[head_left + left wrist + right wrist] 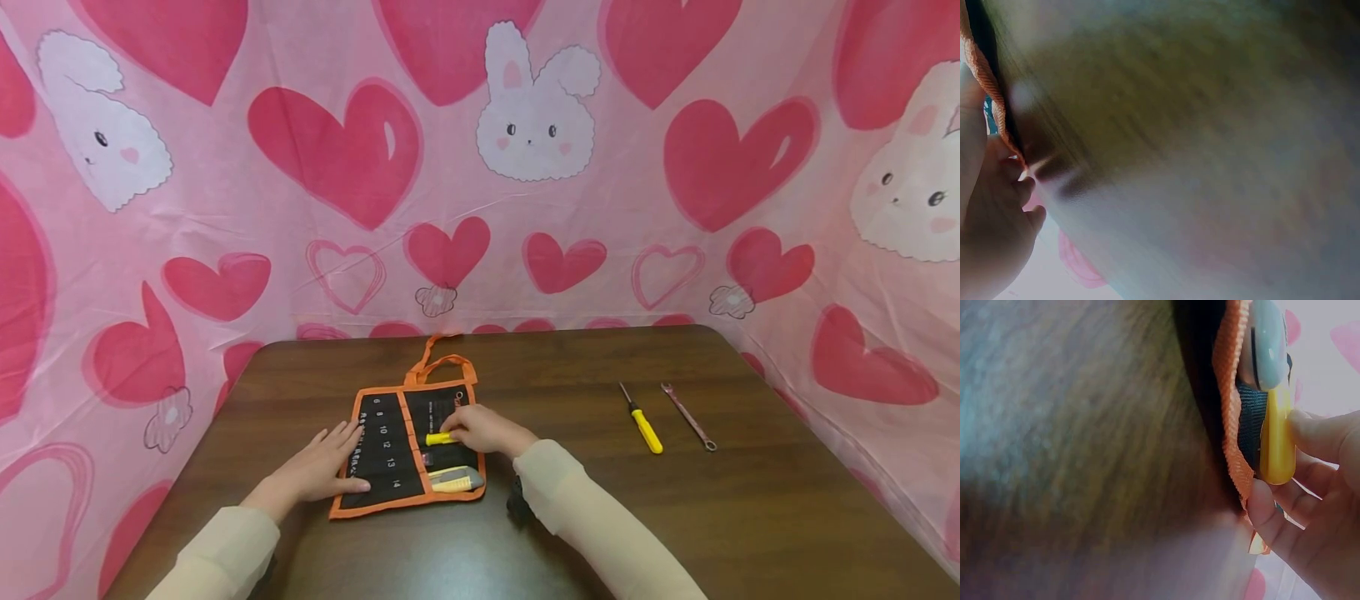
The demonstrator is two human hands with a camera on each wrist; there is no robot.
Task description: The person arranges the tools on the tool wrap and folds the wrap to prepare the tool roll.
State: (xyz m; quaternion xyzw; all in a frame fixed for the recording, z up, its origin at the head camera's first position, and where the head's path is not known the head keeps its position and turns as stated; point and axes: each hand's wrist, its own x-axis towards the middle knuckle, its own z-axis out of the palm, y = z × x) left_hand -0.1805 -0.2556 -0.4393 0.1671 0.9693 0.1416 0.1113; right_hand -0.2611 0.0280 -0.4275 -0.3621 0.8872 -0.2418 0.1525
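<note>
A black tool pouch [382,492] with orange edging lies spread on the table, its left flap marked with white numbers. My left hand [322,462] rests on that flap with fingers spread and thumb near its lower part. On the pocket side, my right hand [480,427] pinches a yellow-handled screwdriver [438,438] whose shaft is hidden. In the right wrist view, the thumb presses the yellow handle [1279,440] beside the orange edge. A utility knife [457,479] in yellow and grey sits in the lowest pocket. The left wrist view catches fingertips [1032,219] at the pouch's edge.
Over on the right of the brown table [570,517] lie a second yellow-handled screwdriver [645,429] and a combination wrench [688,417]. Orange straps [442,360] trail from the pouch's far edge. Pink heart-patterned cloth [525,217] hangs around the table.
</note>
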